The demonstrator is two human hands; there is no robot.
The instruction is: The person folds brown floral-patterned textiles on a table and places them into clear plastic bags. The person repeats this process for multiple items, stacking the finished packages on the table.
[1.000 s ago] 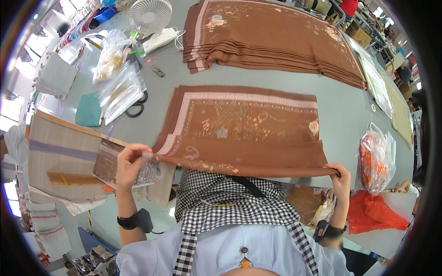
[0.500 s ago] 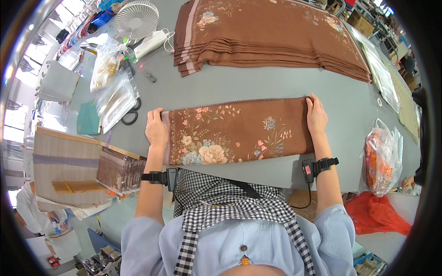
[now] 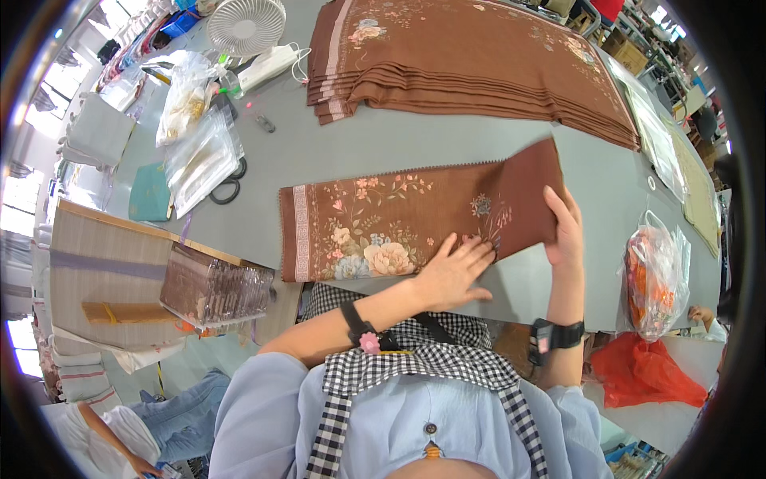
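Observation:
A folded brown floral cloth (image 3: 359,215) lies across the grey table in front of me, its pale patterned border at the left end. My left hand (image 3: 453,275) rests flat on its lower right part, fingers spread. At the right end, my right hand (image 3: 565,227) grips the cloth's edge and holds that end raised and bent inward, so its plain brown underside shows. Behind it is a tall stack of matching brown floral cloths (image 3: 479,80).
Black-handled scissors (image 3: 226,191), clear plastic bags (image 3: 203,156), a teal pouch (image 3: 150,193) and a white fan (image 3: 246,25) are at the left. A bag with orange contents (image 3: 650,275) sits at the right edge. Packed brown cloths (image 3: 215,287) fill the near left. Another person (image 3: 128,431) is at lower left.
My left hand has left the cloth's left end and moved right onto its lower right part. My right hand has lifted the right end and bent it inward.

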